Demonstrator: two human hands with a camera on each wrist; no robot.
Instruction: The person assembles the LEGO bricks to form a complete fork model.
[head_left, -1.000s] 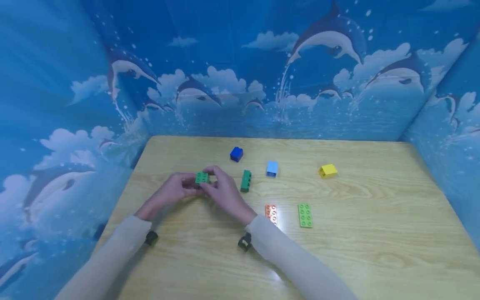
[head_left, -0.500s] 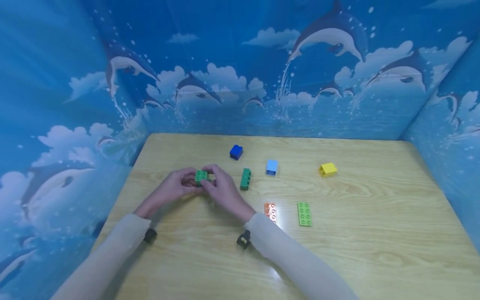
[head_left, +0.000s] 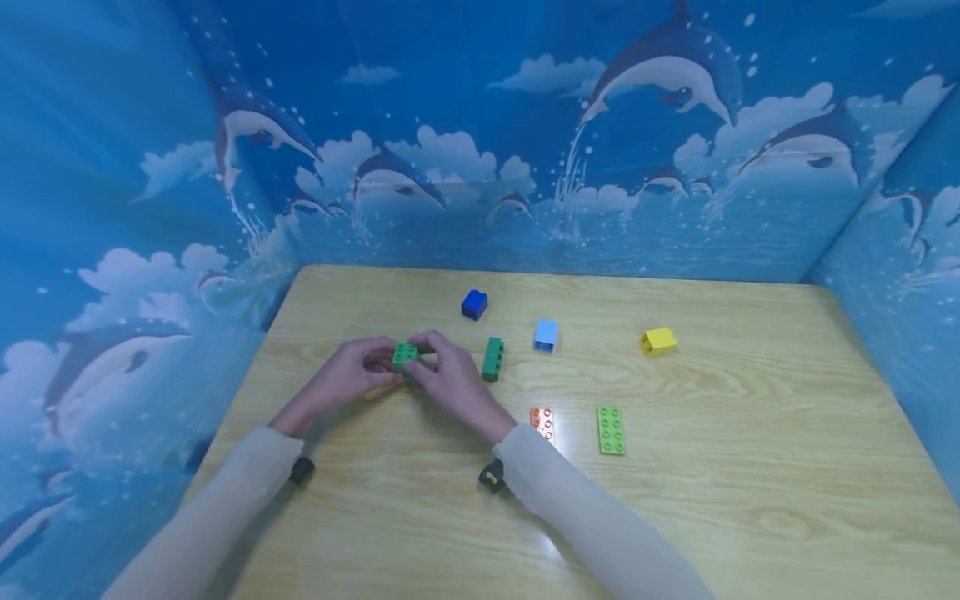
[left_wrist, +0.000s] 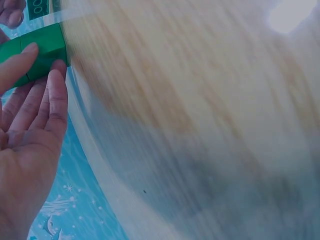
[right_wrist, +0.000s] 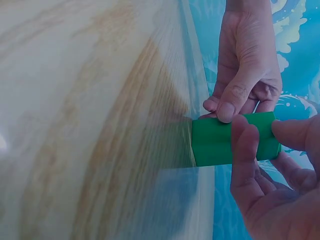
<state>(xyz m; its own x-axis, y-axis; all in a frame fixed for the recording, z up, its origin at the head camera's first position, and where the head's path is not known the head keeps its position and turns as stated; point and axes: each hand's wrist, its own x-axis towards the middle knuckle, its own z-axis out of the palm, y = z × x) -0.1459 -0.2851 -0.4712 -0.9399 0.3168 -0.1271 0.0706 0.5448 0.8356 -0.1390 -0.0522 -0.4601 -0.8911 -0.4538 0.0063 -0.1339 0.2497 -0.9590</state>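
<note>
Both hands meet at the left of the table around a green stack of toy bricks (head_left: 406,356), its studded top facing up. A seam across its side in the left wrist view suggests two bricks joined. My left hand (head_left: 358,367) holds the stack from the left, its thumb against the side. From the other side, my right hand (head_left: 453,379) pinches it near the top, thumb and fingertips on the green surface. In the right wrist view the stack (right_wrist: 212,142) stands with its lower end at the tabletop. A dark green brick (head_left: 492,359) lies just right of the right hand.
Farther back are a dark blue brick (head_left: 474,305), a light blue brick (head_left: 546,336) and a yellow brick (head_left: 658,342). An orange brick (head_left: 542,423), partly behind the right sleeve, and a lime green brick (head_left: 611,430) lie nearer. Dolphin-printed sheets (head_left: 465,208) border the wooden table (head_left: 750,450).
Both hands stay around the green stack in nearly the same place, with only slight finger shifts. The whole head view drifts a little; the other bricks keep their places on the table.
</note>
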